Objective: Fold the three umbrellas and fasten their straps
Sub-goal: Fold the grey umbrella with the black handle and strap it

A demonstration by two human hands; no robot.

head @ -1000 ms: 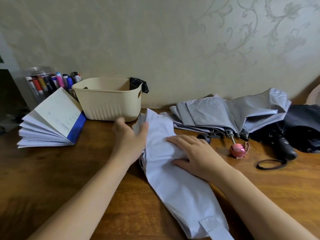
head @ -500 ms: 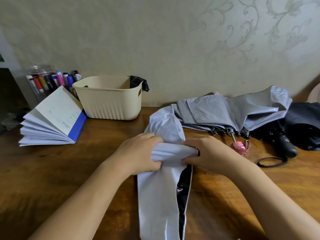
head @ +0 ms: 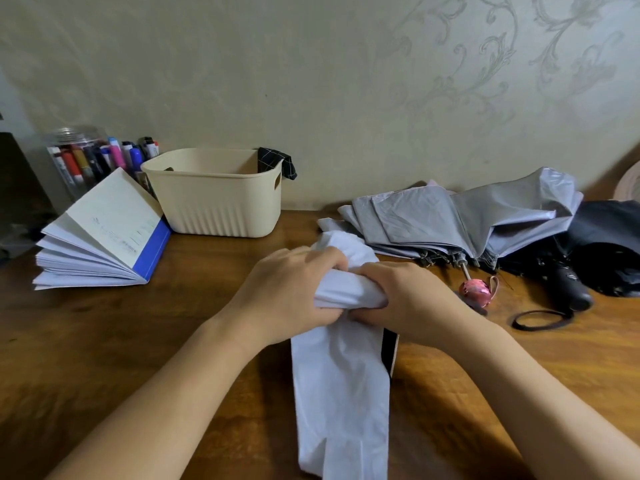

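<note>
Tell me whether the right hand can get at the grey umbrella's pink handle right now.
Probably yes, once it lets go: the right hand grips the white umbrella, and the pink handle lies just beside it with nothing visible between them.

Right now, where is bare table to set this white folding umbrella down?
The wooden table is bare left of the left hand, in front of the open blue-covered book and the beige plastic basket. The right back is crowded: crumpled grey umbrella, black umbrella, pink handle.

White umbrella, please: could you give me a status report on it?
Left hand, right hand both grip white umbrella, canopy bunched between them. Grey umbrella, black umbrella lie loose at right. Pink handle close beside right hand.
</note>
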